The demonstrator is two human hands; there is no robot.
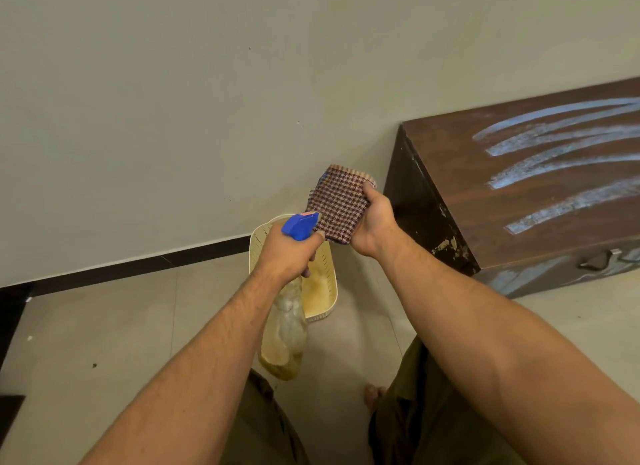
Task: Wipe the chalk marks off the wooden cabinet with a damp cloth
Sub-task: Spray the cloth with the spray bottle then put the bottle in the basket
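As spray bottle [300, 226] faces cloth [337, 204], label [305, 214] illegible.

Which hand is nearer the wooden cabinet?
Right. The right hand, holding the cloth, is just left of the cabinet; the left hand grips the spray bottle farther left, over the basket.

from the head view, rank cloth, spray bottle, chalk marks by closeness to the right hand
1. cloth, held in the right hand.
2. spray bottle, just left, in the left hand.
3. chalk marks, off right on the cabinet top.
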